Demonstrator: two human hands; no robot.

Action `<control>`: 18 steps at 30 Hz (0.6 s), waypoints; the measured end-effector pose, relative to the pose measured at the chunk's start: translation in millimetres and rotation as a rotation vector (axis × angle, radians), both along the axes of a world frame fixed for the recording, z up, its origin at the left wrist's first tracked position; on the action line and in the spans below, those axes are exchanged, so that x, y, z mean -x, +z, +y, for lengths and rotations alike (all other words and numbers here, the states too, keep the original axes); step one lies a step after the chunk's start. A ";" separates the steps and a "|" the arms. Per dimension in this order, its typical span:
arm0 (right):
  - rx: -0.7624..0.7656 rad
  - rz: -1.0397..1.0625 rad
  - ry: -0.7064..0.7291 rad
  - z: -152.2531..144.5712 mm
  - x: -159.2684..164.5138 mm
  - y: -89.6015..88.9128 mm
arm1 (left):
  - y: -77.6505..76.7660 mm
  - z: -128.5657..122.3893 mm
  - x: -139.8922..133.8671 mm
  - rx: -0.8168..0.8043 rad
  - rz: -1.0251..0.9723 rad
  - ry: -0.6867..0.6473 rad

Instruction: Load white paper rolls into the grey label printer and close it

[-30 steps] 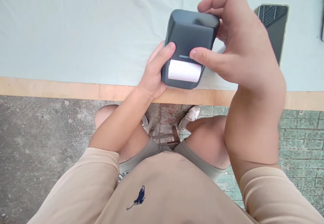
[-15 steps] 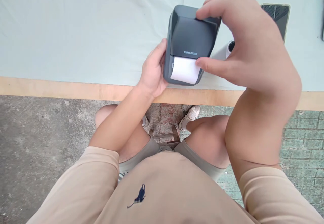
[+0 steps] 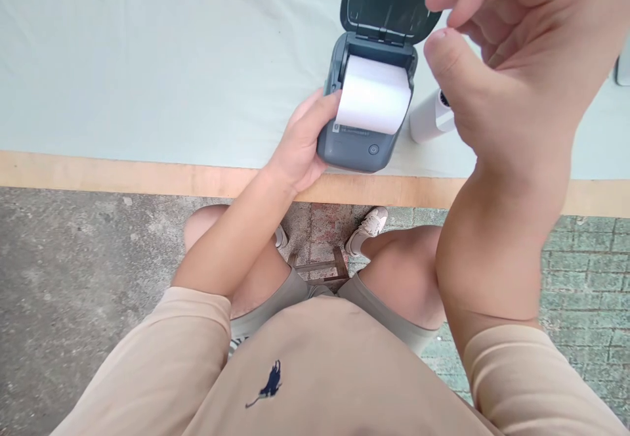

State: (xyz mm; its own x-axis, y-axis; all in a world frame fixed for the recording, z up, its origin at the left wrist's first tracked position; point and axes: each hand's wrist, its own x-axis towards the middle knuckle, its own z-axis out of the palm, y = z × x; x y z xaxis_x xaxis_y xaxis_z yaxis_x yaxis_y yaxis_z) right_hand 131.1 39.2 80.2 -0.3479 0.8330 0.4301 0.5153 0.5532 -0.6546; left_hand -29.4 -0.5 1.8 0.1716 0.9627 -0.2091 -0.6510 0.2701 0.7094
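My left hand [image 3: 302,137] is wrapped round the left side of a dark grey label printer [image 3: 354,152], its thumb by the paper. The printer's lid [image 3: 388,2] is swung up and back on its hinge, cut off by the top of the view. Inside the body sits a white label roll [image 3: 377,94]. Just right of the lid is my right hand [image 3: 512,62], palm showing and fingers apart. Its fingertips are close to the lid's edge; whether they touch it I cannot tell. Right of the printer lies a white cylinder [image 3: 428,117], partly behind my right hand.
A pale cloth [image 3: 172,62] covers the table, with a bare wooden strip [image 3: 123,173] along the near edge. At the far right a grey object [image 3: 623,68] is cut off by the frame. Below the table are my knees and a small wooden frame [image 3: 319,266].
The printer's lid has swung from closed to raised, revealing the label roll. My right hand has moved up and away from the paper. My left thumb has shifted towards the roll.
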 end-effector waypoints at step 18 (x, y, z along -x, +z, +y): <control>0.245 -0.379 -0.067 -9.0 -7.1 12.9 | 5.3 -3.0 -4.6 0.008 0.105 0.024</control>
State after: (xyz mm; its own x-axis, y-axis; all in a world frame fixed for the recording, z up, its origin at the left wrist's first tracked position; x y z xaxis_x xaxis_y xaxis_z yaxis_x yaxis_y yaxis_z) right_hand 138.2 30.2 93.0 -0.3850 0.9203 0.0698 0.7731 0.3629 -0.5202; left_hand -24.8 -3.5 7.2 0.1255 0.9645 -0.2323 -0.5794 0.2613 0.7720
